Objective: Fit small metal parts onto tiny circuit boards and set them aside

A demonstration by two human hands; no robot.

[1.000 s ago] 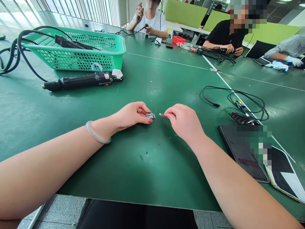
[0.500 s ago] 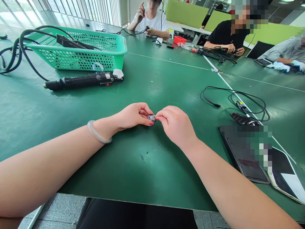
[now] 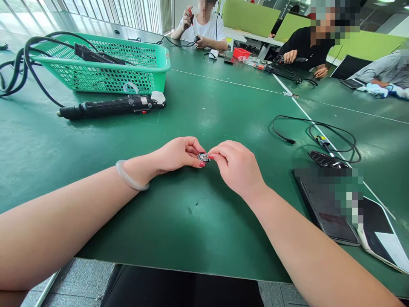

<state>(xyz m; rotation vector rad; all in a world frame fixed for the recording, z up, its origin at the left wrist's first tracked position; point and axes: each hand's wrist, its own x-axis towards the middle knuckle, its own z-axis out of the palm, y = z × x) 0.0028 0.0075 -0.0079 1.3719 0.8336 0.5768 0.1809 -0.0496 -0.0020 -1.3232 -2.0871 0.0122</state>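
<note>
Between my hands, just above the green table (image 3: 166, 213), is a small black-and-silver part (image 3: 203, 157) that looks like a tiny circuit board; its exact kind is too small to make out. My left hand (image 3: 183, 152) pinches it from the left between thumb and fingers. From the right, my right hand (image 3: 234, 164) has its thumb and forefinger pressed together at the part's right edge. Whether something tiny sits between those right fingertips is hidden. A black electric screwdriver (image 3: 108, 107) lies beyond my left hand.
Behind the screwdriver stands a green plastic basket (image 3: 105, 76) with black cables and a dark tool. To the right lie a coiled black cable (image 3: 319, 128), a black phone (image 3: 326, 209) and another pale-edged device (image 3: 386, 238). Several people work at the far side.
My hands hold nearly the same pose, with the small part tilted very slightly. Across the table, a co-worker in black has moved their hands apart.
</note>
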